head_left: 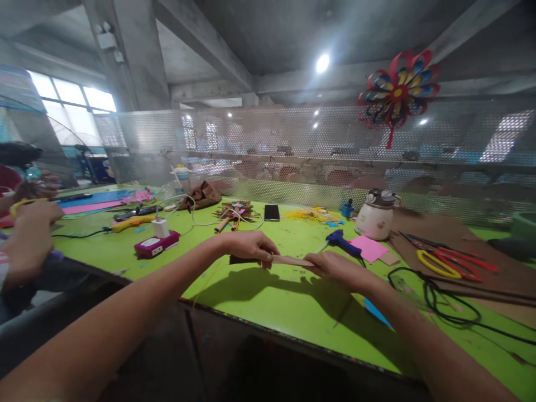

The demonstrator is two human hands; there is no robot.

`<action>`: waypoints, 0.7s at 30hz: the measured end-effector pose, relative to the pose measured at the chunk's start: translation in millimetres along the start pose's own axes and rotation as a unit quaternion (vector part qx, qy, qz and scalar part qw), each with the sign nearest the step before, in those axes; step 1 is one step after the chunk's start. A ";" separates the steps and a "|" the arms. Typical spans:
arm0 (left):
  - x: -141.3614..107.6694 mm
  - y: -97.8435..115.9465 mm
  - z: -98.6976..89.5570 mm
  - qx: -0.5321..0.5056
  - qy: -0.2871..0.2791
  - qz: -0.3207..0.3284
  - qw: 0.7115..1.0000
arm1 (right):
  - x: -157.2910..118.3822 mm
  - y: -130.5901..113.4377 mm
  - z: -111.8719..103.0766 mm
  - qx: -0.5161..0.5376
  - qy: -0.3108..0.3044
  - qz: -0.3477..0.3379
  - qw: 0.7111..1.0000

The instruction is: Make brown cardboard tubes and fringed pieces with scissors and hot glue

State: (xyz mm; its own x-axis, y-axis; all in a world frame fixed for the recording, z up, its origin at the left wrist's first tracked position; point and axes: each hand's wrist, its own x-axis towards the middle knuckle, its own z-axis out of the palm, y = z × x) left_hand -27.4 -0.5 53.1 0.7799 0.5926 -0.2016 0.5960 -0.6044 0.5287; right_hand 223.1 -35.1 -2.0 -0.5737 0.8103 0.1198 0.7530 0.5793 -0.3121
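Observation:
A narrow strip of brown paper or card (293,261) stretches between my two hands, a little above the green table. My left hand (251,247) is closed on its left part, and a dark piece (239,259) shows beneath that wrist; I cannot tell whether it belongs to the strip. My right hand (333,267) pinches the strip's right end. Just beyond the right hand lies a blue glue gun (337,239), close to a pink paper square (368,248).
Scissors with yellow handles (438,263), a black cable (431,296) and brown sheets (444,231) lie right, near a white bottle (374,216). A phone (272,212) and a brown paper craft piece (237,211) are behind. Left are a power strip (157,244) and another person's hand (42,212).

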 end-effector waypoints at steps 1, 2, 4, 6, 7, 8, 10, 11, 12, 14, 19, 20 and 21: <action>-3.2 8.9 1.3 0.063 0.062 0.000 0.996 | 0.0 1.2 -1.6 0.017 0.000 0.002 1.000; -7.4 18.9 4.2 0.122 0.158 0.005 0.980 | 0.0 2.3 -3.7 0.038 0.000 0.003 0.999; -16.8 37.4 15.4 0.131 0.325 0.044 0.936 | -0.2 4.6 -7.9 0.090 -0.002 0.002 0.996; -22.4 46.9 32.3 0.045 0.356 0.059 0.931 | -0.4 6.9 -10.9 0.153 -0.009 0.004 0.988; -22.2 46.6 41.4 -0.012 0.328 0.048 0.943 | -0.5 7.9 -11.4 0.186 -0.015 0.007 0.982; -19.8 42.9 49.9 -0.067 0.275 0.023 0.959 | -0.5 8.7 -11.2 0.218 -0.022 0.011 0.976; -9.3 29.2 62.7 -0.211 0.226 -0.036 0.950 | -0.1 9.3 -8.8 0.272 -0.033 0.018 0.962; -2.5 21.9 66.2 -0.295 0.241 -0.057 0.923 | 0.4 9.0 -7.0 0.289 -0.036 0.018 0.956; 4.4 15.9 67.7 -0.370 0.258 -0.053 0.891 | 1.0 8.4 -4.9 0.309 -0.036 0.017 0.950; 17.3 11.1 66.3 -0.482 0.272 0.001 0.833 | 2.4 6.6 -0.7 0.372 -0.034 0.014 0.928; 41.1 26.4 59.4 -0.593 0.362 0.148 0.704 | 5.4 1.3 7.0 0.549 -0.022 0.014 0.835; 45.3 28.4 59.0 -0.603 0.379 0.156 0.685 | 5.8 0.4 8.1 0.564 -0.017 0.017 0.826; 49.3 29.3 58.8 -0.610 0.388 0.158 0.672 | 6.2 -0.5 9.0 0.576 -0.014 0.021 0.817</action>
State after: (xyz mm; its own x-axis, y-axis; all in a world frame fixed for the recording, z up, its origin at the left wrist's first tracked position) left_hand 39.8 -20.3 10.2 0.2130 0.9229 0.3207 -0.5462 -0.1597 0.8223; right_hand 216.3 -31.1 -9.6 -0.5734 0.8163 0.0694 -0.0221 0.0693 -0.9973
